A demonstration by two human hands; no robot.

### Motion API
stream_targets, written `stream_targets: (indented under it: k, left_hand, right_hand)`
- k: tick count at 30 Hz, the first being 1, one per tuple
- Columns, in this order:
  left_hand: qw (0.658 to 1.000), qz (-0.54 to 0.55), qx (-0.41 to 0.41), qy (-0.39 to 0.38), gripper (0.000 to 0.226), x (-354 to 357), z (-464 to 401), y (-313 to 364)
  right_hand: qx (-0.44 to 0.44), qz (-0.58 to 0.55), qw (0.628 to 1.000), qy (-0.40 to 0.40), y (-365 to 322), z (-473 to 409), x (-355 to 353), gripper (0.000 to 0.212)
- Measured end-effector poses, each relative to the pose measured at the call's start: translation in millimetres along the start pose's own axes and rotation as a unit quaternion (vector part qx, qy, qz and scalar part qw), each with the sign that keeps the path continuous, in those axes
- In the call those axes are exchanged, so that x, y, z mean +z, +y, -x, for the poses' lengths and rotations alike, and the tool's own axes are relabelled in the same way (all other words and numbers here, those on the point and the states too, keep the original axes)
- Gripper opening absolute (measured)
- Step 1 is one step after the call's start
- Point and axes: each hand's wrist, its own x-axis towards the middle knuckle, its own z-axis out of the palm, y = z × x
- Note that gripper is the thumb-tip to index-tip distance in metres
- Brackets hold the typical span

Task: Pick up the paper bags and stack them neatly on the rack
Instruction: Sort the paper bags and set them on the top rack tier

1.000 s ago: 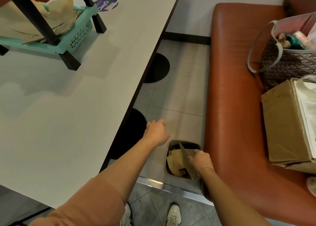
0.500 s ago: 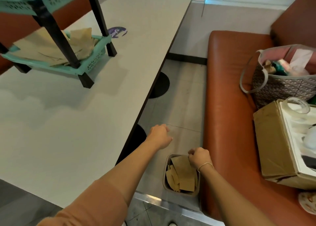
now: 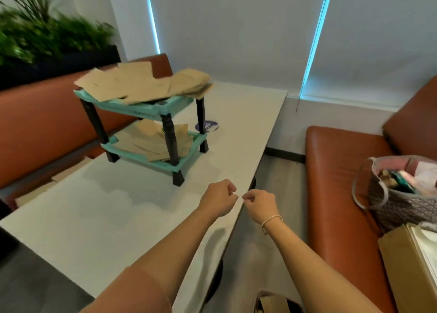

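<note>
Hovering clenched and empty at the table [image 3: 118, 218] edge, left hand [image 3: 218, 200] nearly touches right hand [image 3: 259, 205].

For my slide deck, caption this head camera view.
Both hands, left and right, curled empty over the table edge; paper bags fill the teal rack.

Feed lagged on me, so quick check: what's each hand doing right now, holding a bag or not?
Left hand: fingers curled, no bag visible in it.
Right hand: fingers curled as if pinching; whether it holds anything cannot be told.

Matt brown paper bags [image 3: 144, 83] on a seemingly plastic rack [image 3: 151, 110]
</note>
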Motion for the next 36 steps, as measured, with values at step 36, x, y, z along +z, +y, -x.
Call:
stream_targets:
  k: [36]
  left_hand:
    - [0.968,0.009,0.057,0.243,0.020,-337.0,-75.2,-126.8]
  right_hand:
    - [-0.222,0.038,0.967,0.121,-356.8,-89.0,5.8,0.031]
